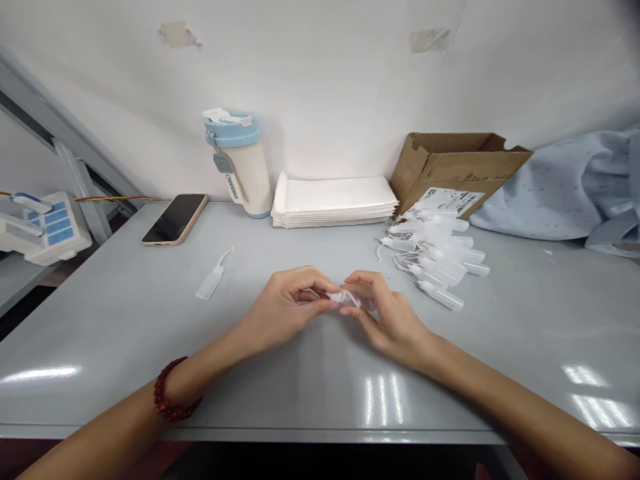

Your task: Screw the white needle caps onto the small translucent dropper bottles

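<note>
So, head view, only one I've got. Clock is as seen from above, 12 being away from the person.

Both hands meet over the table (280, 393), with one small bottle (345, 297) between them. The left hand (290, 303) has thumb and fingertips pinched together at the white cap end. The right hand (395, 320) is curled with just a small gap between thumb and finger, and the clear body seems to sit in there. Can't tell exactly how firm that grip is, fingers hide a lot of it.

Big thing here is the lineup: the bottle's long axis looks to run roughly 9 to 3, cap toward the left hand, body toward the right, so neither hand is really nearer. A thin white tail curls off toward 4.

From the left hand, a lone bottle (210, 283) lies flat at about 10, tail pointing to 1. From the right hand, a loose pile (440, 260) of similar ones is at about 1, most tails aimed near 10. The right hand's clearly the closer one to those. A cardboard box (465, 167) stands just behind the pile.
</note>
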